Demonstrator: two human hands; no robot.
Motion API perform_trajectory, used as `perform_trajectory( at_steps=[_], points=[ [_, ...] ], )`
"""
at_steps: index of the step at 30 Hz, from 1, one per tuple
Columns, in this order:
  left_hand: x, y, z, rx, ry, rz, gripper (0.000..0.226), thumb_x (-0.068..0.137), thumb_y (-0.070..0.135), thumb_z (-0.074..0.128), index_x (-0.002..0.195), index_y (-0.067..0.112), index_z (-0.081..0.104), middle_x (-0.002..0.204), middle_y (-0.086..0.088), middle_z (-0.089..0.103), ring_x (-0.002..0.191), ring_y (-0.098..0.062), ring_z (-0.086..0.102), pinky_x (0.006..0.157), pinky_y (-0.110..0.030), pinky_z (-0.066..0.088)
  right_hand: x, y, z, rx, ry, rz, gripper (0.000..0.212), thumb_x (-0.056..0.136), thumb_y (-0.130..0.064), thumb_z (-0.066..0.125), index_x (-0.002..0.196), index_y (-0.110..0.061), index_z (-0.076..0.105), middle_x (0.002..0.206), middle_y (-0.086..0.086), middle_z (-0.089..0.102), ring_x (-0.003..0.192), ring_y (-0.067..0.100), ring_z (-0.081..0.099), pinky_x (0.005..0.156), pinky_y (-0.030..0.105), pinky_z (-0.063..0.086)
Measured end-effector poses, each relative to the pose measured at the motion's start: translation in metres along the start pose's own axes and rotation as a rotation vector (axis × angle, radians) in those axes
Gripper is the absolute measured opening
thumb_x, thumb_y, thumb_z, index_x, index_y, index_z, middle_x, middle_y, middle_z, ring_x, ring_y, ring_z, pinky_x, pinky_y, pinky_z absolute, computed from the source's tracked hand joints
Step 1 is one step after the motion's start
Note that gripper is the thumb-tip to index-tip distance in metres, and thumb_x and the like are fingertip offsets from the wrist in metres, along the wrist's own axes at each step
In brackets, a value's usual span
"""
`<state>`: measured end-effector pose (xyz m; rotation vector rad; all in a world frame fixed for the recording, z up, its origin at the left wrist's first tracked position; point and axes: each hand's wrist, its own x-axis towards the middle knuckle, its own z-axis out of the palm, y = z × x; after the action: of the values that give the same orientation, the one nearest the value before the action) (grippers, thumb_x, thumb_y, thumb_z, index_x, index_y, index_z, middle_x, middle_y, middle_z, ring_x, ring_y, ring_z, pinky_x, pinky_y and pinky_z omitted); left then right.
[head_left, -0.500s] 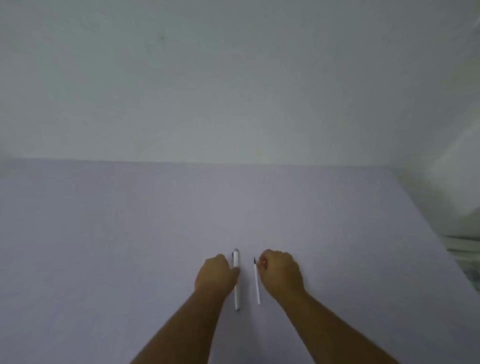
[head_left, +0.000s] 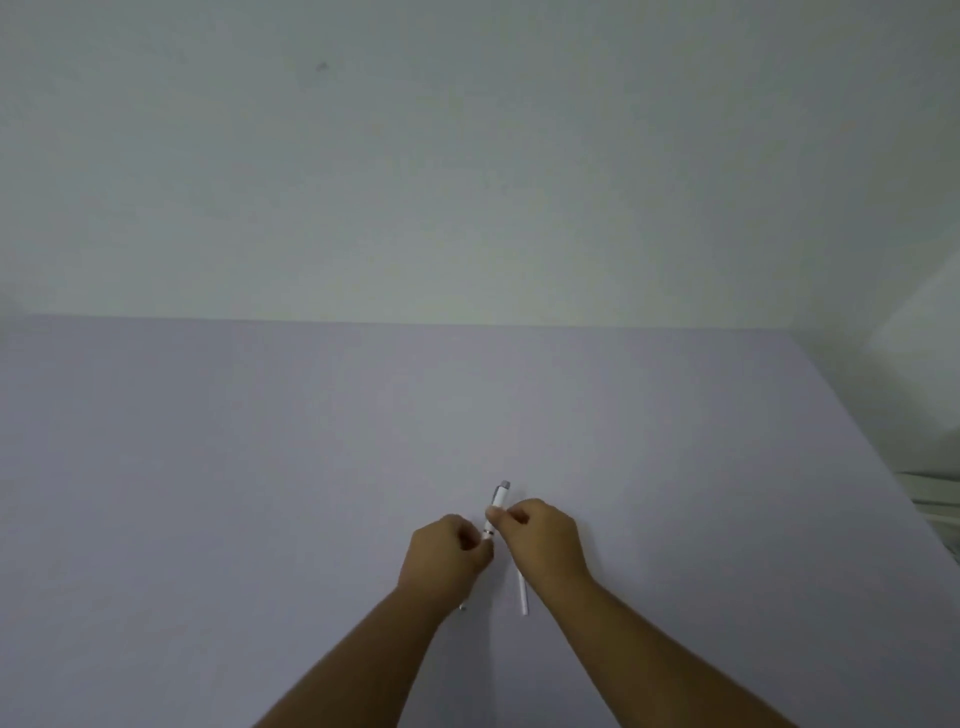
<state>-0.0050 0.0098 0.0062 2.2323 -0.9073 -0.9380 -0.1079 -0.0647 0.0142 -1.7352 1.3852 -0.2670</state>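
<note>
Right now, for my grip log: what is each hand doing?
Left hand: grips the pen.
Right hand: pinches the pen higher up.

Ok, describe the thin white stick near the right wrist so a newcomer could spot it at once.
On the pale lilac table, find the right hand near the front middle. The thin white stick pokes out toward the viewer from under that hand, beside its wrist. Unlike the thicker grey-capped pen that the left hand and the right hand hold, it is plain and much slimmer.
</note>
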Motion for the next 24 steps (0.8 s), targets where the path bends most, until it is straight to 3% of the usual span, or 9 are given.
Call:
perform_trajectory(
  at_steps=[2, 4, 10, 13, 16, 19, 24],
  points=[
    [-0.004, 0.004, -0.001, -0.042, -0.012, 0.043, 0.009, 0.083, 0.032, 0.064, 0.08, 0.024, 0.061, 0.069, 0.01, 0.059, 0.057, -0.001, 0.053, 0.042, -0.007, 0.039, 0.001, -0.007, -0.001, 0.095, -0.01, 0.049, 0.027, 0.085, -0.04, 0.062, 0.074, -0.016, 0.061, 0.065, -0.007, 0.058, 0.06, 0.007, 0.051, 0.052, 0.02, 0.037],
    [-0.007, 0.008, -0.002, -0.079, -0.029, 0.041, 0.012, 0.085, 0.032, 0.064, 0.089, 0.021, 0.066, 0.072, 0.012, 0.06, 0.062, 0.0, 0.054, 0.052, -0.008, 0.04, 0.004, -0.012, -0.005, 0.138, -0.014, 0.067, 0.028, 0.085, -0.037, 0.062, 0.071, -0.013, 0.062, 0.062, -0.004, 0.058, 0.057, 0.008, 0.051, 0.053, 0.021, 0.038],
    [-0.008, 0.022, -0.015, -0.151, -0.177, 0.001, 0.018, 0.087, 0.03, 0.061, 0.07, 0.024, 0.063, 0.065, 0.005, 0.057, 0.061, -0.01, 0.051, 0.061, -0.021, 0.044, 0.007, -0.014, -0.013, 0.303, -0.018, 0.152, 0.033, 0.085, -0.036, 0.062, 0.058, -0.016, 0.063, 0.064, 0.005, 0.061, 0.06, 0.017, 0.053, 0.06, 0.029, 0.042],
    [-0.012, 0.02, -0.017, -0.131, -0.311, -0.054, 0.015, 0.086, 0.029, 0.062, 0.074, 0.021, 0.065, 0.075, -0.001, 0.062, 0.067, -0.014, 0.056, 0.067, -0.025, 0.05, 0.014, -0.008, -0.021, 0.38, 0.08, 0.248, 0.034, 0.088, -0.035, 0.057, 0.058, -0.019, 0.063, 0.061, 0.004, 0.06, 0.06, 0.019, 0.054, 0.068, 0.037, 0.049],
    [-0.017, 0.01, -0.017, -0.212, -0.308, -0.111, 0.016, 0.087, 0.03, 0.062, 0.075, 0.02, 0.066, 0.075, -0.001, 0.063, 0.067, -0.013, 0.058, 0.066, -0.024, 0.054, 0.025, 0.003, -0.038, 0.208, 0.008, 0.2, 0.032, 0.089, -0.033, 0.056, 0.065, -0.013, 0.063, 0.07, 0.009, 0.063, 0.064, 0.023, 0.057, 0.074, 0.041, 0.052],
    [-0.017, 0.004, -0.017, -0.278, -0.25, -0.129, 0.015, 0.089, 0.03, 0.061, 0.079, 0.02, 0.065, 0.079, -0.001, 0.064, 0.07, -0.014, 0.059, 0.067, -0.024, 0.053, 0.025, 0.015, -0.039, -0.137, -0.143, 0.122, 0.025, 0.088, -0.029, 0.058, 0.073, -0.011, 0.065, 0.079, 0.013, 0.067, 0.069, 0.022, 0.058, 0.069, 0.033, 0.047],
    [-0.018, 0.009, -0.016, -0.291, -0.197, -0.131, 0.013, 0.092, 0.03, 0.055, 0.09, 0.02, 0.063, 0.096, -0.005, 0.071, 0.09, -0.022, 0.065, 0.084, -0.034, 0.057, 0.01, 0.031, -0.024, -0.188, -0.073, 0.101, 0.017, 0.086, -0.026, 0.061, 0.078, -0.013, 0.055, 0.093, 0.015, 0.071, 0.083, 0.029, 0.065, 0.075, 0.036, 0.052]
  ],
)
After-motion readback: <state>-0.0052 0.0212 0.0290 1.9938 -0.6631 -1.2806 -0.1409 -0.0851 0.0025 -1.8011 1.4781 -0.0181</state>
